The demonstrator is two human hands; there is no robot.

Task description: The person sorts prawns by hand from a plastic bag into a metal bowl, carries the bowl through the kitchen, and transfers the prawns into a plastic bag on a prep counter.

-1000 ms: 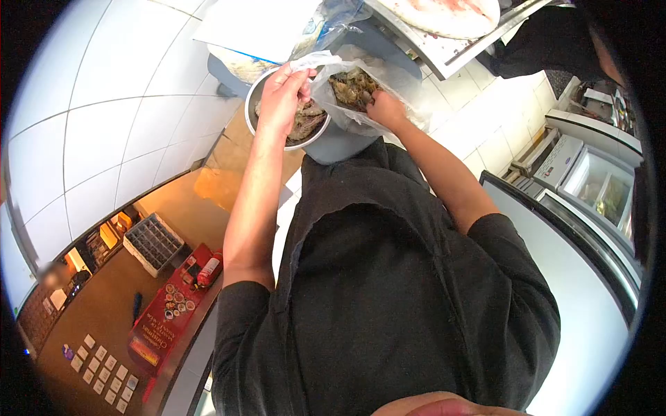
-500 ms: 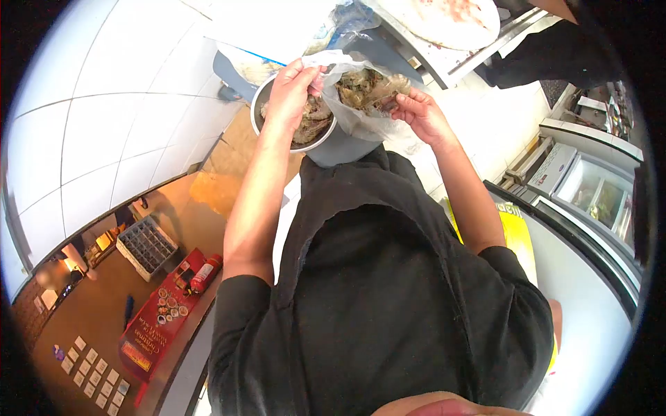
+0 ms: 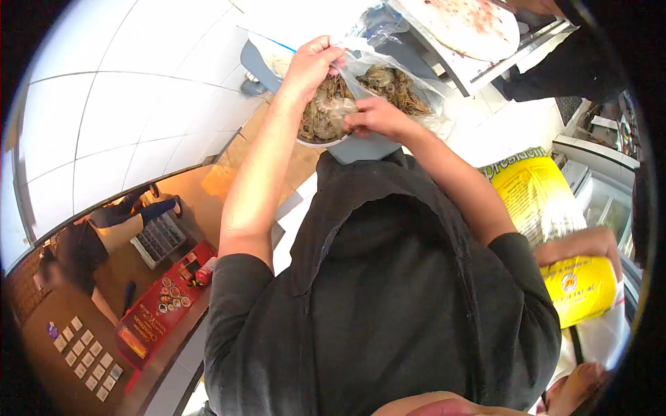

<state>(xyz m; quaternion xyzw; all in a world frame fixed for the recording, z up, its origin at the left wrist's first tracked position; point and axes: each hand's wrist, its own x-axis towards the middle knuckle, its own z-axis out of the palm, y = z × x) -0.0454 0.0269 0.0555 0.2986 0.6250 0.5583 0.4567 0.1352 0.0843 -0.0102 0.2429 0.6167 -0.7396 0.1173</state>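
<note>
My left hand (image 3: pixel 313 68) is closed on the gathered edge of a clear plastic bag (image 3: pixel 438 97). Brown raw prawns (image 3: pixel 397 87) fill the bag. Beside it, a round bowl (image 3: pixel 320 145) is heaped with more prawns (image 3: pixel 320 114), partly hidden by my left wrist. My right hand (image 3: pixel 378 116) is over the bowl's right side, fingers pinched around a pale prawn (image 3: pixel 340 111) at the top of the heap. A grey tub (image 3: pixel 364 147) shows beneath the bag, close to my apron.
At upper right, a white board (image 3: pixel 472 28) with red stains rests on a metal counter (image 3: pixel 479 80), near a person in dark clothes. Another person's arm (image 3: pixel 579 246) holds yellow President sacks (image 3: pixel 534 194) to my right. Lower left, someone bends near a red box (image 3: pixel 156 315).
My right hand has moved left from the bag to the bowl. My left hand still grips the bag. A person carrying yellow sacks has come closer on the right; another appears at left.
</note>
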